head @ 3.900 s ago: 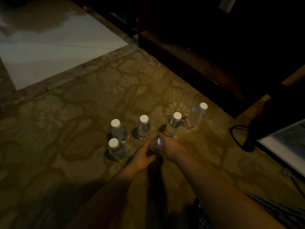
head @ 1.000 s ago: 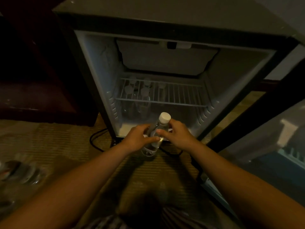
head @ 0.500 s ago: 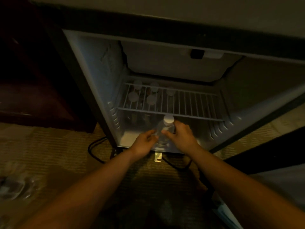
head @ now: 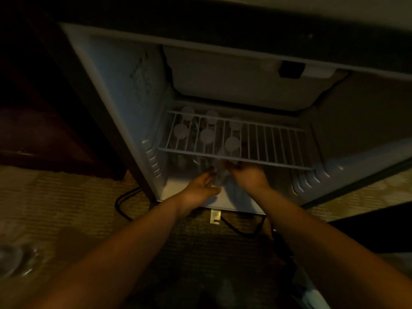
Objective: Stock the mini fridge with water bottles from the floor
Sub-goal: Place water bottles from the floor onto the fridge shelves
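Dim, patterned carpet [head: 66, 197] spread before an open mini fridge [head: 116, 85] in a dark room. At the fridge's mouth the left hand [head: 199, 188] cupped the lower end of a water bottle [head: 219, 178], with fingers curved up one side and the thumb spread beneath it. The right hand [head: 250, 177] gripped the same bottle from the other side, fingers curled round its body; blur hid the fingertips. The bottle leaned away from the person. Its base sat low between the two palms, and its white cap was under the front edge of the wire shelf [head: 278, 148]. Behind it and to the left, five more capped bottles [head: 180, 131] stood beneath that shelf, their tops showing through the wires. Above the shelf hung the freezer box [head: 234, 81]. A black cord [head: 121, 204] looped over the carpet by the fridge's left corner, and blurred clear bottles [head: 13, 259] showed at the far left edge.
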Demonstrator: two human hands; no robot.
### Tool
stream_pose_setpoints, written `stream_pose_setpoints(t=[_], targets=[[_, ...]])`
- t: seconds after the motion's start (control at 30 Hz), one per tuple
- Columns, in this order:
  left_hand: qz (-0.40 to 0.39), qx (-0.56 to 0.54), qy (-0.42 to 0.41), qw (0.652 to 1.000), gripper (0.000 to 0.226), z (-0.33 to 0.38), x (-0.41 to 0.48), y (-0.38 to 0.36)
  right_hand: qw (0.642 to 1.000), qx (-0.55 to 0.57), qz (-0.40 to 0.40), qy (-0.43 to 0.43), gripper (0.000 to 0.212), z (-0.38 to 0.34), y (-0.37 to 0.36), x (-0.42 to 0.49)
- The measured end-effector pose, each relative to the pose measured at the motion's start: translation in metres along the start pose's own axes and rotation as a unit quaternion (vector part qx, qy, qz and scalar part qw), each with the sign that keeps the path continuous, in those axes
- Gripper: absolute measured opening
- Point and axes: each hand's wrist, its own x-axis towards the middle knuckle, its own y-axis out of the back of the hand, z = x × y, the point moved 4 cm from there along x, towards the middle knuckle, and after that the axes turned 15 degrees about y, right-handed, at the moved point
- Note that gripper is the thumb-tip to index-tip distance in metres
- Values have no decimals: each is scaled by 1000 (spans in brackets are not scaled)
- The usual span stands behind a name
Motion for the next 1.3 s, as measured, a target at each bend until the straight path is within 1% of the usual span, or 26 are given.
stream_pose_setpoints(t=[0.07,0.17,0.3,0.37,0.5,0.67,0.77,0.83,1.0,1.17,1.3], targets=[[10,6,3,1000,59,2,3,-1,1000,11,-4,3,39,0,-2,4],[19,-13,14,1000,62,3,9,-4,1000,2,8,20,40,-1,-1,7],[27,-12,18,999,64,6,13,-5,996,-83,-30,26,44,-4,6,3],[42,3,10,999,64,5,14,-4,995,-87,-30,22,45,-6,6,2],[79,23,-6,997,57,-2,8,-1,999,-37,10,19,40,-9,-1,-4],[110,94,7,989,53,-8,-12,8,998,-54,17,38,35,-7,1,-26],[127,143,16,981,53,-12,-31,10,991,-93,-15,91,47,-15,3,-44],[127,176,12,976,49,-15,-47,13,984,-125,-47,115,51,-19,3,-56],[111,247,0,963,38,-20,-88,17,960,-205,-108,157,43,-42,4,-88],[130,316,-11,940,34,-24,-136,35,933,-245,-167,206,44,-75,-2,-126],[144,312,-15,939,32,-33,-178,54,907,-283,-206,235,43,-108,-5,-153]])
